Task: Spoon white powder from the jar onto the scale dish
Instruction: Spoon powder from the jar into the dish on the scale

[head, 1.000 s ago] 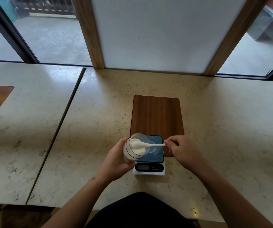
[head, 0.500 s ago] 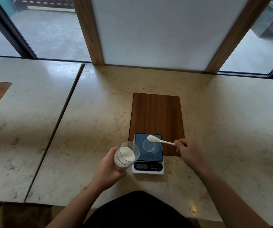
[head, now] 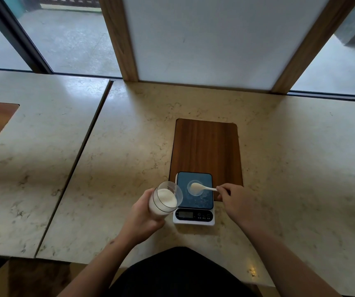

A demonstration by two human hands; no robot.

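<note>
My left hand (head: 144,217) grips the tilted jar (head: 165,199) of white powder (head: 168,197); my right hand (head: 239,203) pinches the spoon (head: 202,187), bowl over the dish (head: 194,188) on the scale (head: 194,199).

spoon (head: 201,187) over dish (head: 195,188), jar (head: 165,200) left of scale (head: 194,198)

Lit by soft daylight from the windows (head: 69,39) beyond the desk's far edge, with pale glare across the desk (head: 43,146) toward its far left corner. Dimmer along the near edge, soft shadows under both forearms. Bowed by wide-angle distortion at the frame edges, slightly soft throughout.
</note>
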